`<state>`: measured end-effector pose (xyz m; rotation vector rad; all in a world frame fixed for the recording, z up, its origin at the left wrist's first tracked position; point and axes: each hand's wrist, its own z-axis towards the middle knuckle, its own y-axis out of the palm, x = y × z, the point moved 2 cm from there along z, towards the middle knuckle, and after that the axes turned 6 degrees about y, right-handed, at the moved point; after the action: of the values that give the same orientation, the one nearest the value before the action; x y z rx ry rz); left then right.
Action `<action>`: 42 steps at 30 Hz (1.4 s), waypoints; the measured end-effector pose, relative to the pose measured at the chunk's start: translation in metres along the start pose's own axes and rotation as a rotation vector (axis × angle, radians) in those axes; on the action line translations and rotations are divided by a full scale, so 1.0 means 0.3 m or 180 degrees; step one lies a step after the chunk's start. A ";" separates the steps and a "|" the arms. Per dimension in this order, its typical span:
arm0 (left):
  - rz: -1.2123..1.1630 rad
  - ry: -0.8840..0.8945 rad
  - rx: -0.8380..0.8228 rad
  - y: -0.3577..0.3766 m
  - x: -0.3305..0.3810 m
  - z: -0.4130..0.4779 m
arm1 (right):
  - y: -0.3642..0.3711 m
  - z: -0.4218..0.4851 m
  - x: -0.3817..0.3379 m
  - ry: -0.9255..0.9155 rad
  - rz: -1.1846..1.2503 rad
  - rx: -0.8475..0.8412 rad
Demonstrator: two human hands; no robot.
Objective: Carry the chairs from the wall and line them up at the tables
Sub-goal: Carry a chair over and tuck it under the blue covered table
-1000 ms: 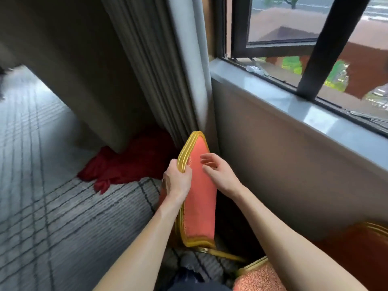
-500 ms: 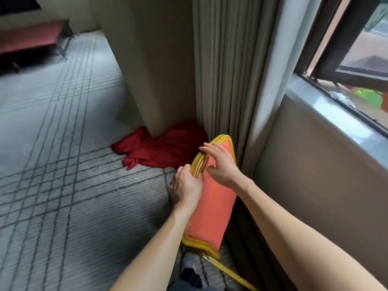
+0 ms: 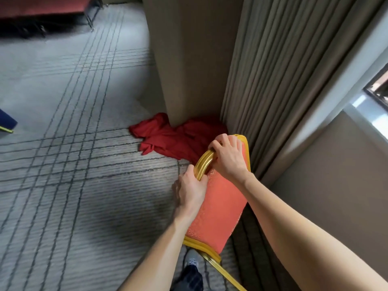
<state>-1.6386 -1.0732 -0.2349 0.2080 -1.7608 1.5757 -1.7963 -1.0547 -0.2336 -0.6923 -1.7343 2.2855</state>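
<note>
— Carpet (image 3: 63, 143): grey, ruled with dark crossing lines, running up to a beige pillar (image 3: 189, 55) and a pleated curtain (image 3: 283, 80). Entered?

— Entered. Item one, chair (image 3: 218, 206): coral padded back in a gold frame. Only the back shows. Seat and legs are hidden under the forearms or cut by the lower edge, so whether the legs touch the carpet cannot be told. One gold rail leaves the foot of the back and runs out at the bottom.

— Hands?

— Left hand (image 3: 189, 190): clamped on the frame's left edge, thumb on the front, fingers out of sight behind. Right hand (image 3: 228, 158): fingers curled over the gold rim near the top, covering part of it. The two are close, not touching.

— Orientation?

— Long axis of the back runs from the lower middle of the view up to the foot of the curtain. The rounded top points away from the person. Location: at the carpet's edge, between the curtain and the wall (image 3: 336, 185) under the window sill (image 3: 365, 114).

— Remainder?

— Red cloth (image 3: 174, 139), crumpled on the carpet against the pillar's foot, just beyond the chair's top. One shoe (image 3: 192, 260), partly seen below the back. Red-topped furniture (image 3: 42, 7) with dark legs, far left corner, blurred and cut off. Blue object (image 3: 6, 122) at the left edge, mostly cut off, unidentified.
</note>
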 end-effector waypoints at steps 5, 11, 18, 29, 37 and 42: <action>-0.0062 -0.0002 0.0029 -0.037 -0.057 0.096 | 0.065 0.087 -0.064 0.0098 0.0288 -0.0146; -0.0234 -0.0102 0.0135 -0.099 -0.138 0.187 | 0.080 0.175 -0.149 -0.0122 0.0080 -0.0237; 0.0054 0.0170 0.0141 -0.228 -0.154 0.318 | 0.041 0.275 -0.207 -0.0345 0.0018 0.0141; 0.0483 0.0118 0.0389 -0.376 -0.278 0.464 | 0.101 0.365 -0.371 -0.0811 -0.0084 0.0256; 0.0392 -0.0138 0.0152 -0.391 -0.449 0.570 | 0.314 0.427 -0.496 -0.0912 -0.0582 -0.0186; 0.0356 -0.0260 0.0453 -0.417 -0.536 0.643 | 0.336 0.570 -0.579 -0.0845 0.0033 -0.0780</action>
<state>-1.5337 -1.3335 -0.2279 0.2495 -1.7495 1.7982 -1.7126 -1.3043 -0.2505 -0.4525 -2.1608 2.2802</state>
